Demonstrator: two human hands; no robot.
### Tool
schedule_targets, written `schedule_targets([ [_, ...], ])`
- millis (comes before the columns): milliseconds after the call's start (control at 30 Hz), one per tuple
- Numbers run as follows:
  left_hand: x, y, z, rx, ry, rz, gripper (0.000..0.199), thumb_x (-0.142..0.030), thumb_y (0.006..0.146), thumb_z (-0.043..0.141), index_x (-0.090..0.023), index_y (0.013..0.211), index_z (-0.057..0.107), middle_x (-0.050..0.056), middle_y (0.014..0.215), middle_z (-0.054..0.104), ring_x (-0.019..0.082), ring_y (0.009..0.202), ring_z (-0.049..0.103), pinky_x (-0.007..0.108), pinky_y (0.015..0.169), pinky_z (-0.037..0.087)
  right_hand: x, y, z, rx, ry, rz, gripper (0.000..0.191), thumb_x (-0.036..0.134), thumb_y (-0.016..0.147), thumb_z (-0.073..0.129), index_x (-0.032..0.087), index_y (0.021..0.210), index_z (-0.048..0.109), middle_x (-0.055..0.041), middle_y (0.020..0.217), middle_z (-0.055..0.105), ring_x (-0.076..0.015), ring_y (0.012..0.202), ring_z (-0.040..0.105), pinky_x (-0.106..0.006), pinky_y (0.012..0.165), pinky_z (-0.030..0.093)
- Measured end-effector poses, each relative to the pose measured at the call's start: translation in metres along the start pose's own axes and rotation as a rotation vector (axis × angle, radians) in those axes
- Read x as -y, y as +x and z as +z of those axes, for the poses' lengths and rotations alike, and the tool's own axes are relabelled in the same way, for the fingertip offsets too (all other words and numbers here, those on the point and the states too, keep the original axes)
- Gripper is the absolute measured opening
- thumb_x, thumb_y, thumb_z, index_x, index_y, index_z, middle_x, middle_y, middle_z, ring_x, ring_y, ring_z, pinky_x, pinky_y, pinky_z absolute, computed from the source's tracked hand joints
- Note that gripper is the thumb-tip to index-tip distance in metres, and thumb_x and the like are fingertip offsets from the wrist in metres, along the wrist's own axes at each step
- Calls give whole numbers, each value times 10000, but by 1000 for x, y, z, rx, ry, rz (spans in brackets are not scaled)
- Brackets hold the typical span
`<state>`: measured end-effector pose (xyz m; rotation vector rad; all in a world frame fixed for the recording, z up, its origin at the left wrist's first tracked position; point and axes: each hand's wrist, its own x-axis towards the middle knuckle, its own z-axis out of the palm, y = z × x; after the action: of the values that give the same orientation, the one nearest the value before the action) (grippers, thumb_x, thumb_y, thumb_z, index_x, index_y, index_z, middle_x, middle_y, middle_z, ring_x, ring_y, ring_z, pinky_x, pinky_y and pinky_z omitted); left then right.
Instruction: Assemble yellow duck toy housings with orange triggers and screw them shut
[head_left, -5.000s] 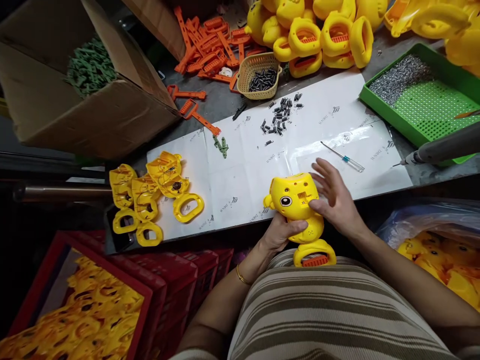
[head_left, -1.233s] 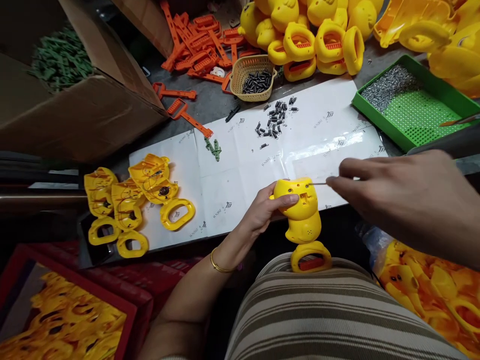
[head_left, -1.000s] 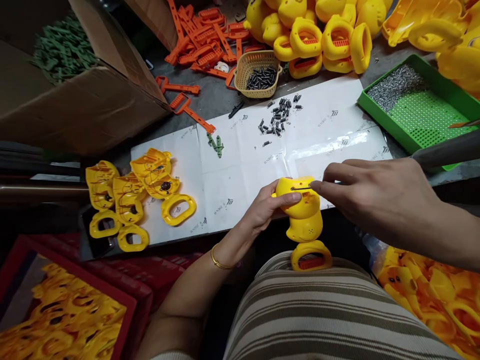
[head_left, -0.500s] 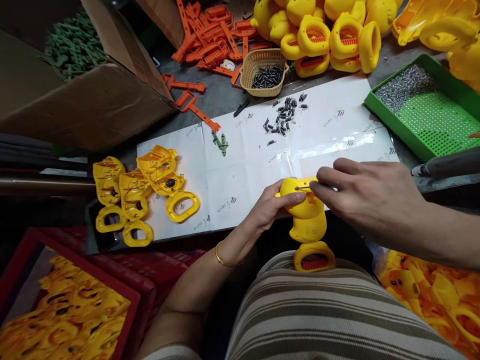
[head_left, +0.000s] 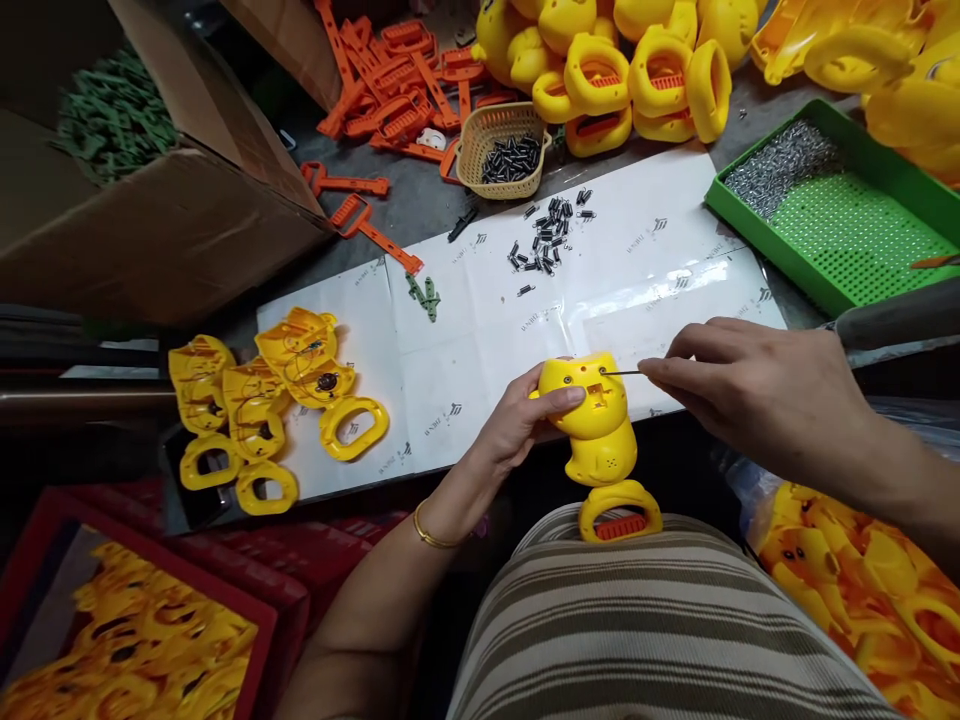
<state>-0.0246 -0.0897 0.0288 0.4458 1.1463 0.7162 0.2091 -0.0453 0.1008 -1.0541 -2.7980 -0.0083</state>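
Observation:
My left hand (head_left: 529,415) grips the left side of a yellow plastic toy (head_left: 604,445), its thumb lying across the front. The toy has a rounded body with screw holes, a square opening, and a ring handle with an orange grip (head_left: 621,527) at the bottom, close to my striped shirt. My right hand (head_left: 742,375) is closed on a thin dark rod, which looks like a screwdriver (head_left: 626,373). The rod's tip is at the toy's upper right hole; the tool's handle is hidden in my fingers.
Open yellow toy halves (head_left: 300,355) with wires lie at left on the white sheet (head_left: 465,350). Loose springs (head_left: 547,235) lie near a tan basket (head_left: 499,150). A green tray (head_left: 862,250) of screws stands right. A cardboard box (head_left: 225,190) and red crates (head_left: 285,610) are at left.
The screwdriver's tip has gone from the toy's upper left hole to its upper right one. My right hand has shifted right relative to the toy. The view has shifted slightly.

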Motion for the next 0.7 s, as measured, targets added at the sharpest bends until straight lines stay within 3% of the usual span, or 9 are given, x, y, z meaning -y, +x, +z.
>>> schedule_targets([
  [100, -3, -1, 5, -34, 31, 3, 516, -376, 663, 844, -159, 1081, 632, 51, 964, 662, 181, 827, 640, 302, 701, 558, -1, 6, -9, 22, -71, -92, 292, 69, 898, 492, 199, 970, 743, -43, 813, 695, -187, 743, 578, -305, 528, 195],
  [300, -6, 0, 11, -31, 61, 6, 468, -359, 676, 839, -160, 1040, 623, 23, 921, 656, 147, 772, 626, 249, 671, 517, 9, 29, -28, 76, -145, -216, 327, 20, 867, 467, 173, 660, 668, -73, 666, 593, -217, 773, 532, -334, 575, 204],
  [400, -5, 1, 8, -26, 50, 20, 413, -344, 693, 830, -161, 1006, 632, -3, 860, 649, 118, 739, 611, 218, 668, 486, 11, 37, -30, 116, -132, -286, 358, 7, 867, 458, 184, 612, 636, -70, 649, 579, -212, 779, 510, -342, 578, 197],
  [567, 3, 3, -6, 31, -30, 5, 458, -357, 683, 823, -158, 1053, 644, 28, 922, 699, 155, 796, 642, 270, 750, 506, -9, 22, -11, -23, -34, -262, 288, 86, 935, 479, 205, 878, 735, -33, 805, 678, -182, 786, 527, -323, 577, 261],
  [700, 6, 5, -11, 82, -68, -1, 497, -354, 672, 830, -167, 1094, 648, 50, 985, 716, 192, 853, 664, 316, 794, 521, -31, 5, 29, -173, 156, 13, 226, 232, 951, 543, 246, 1075, 731, -39, 888, 702, -187, 828, 562, -299, 620, 357],
])
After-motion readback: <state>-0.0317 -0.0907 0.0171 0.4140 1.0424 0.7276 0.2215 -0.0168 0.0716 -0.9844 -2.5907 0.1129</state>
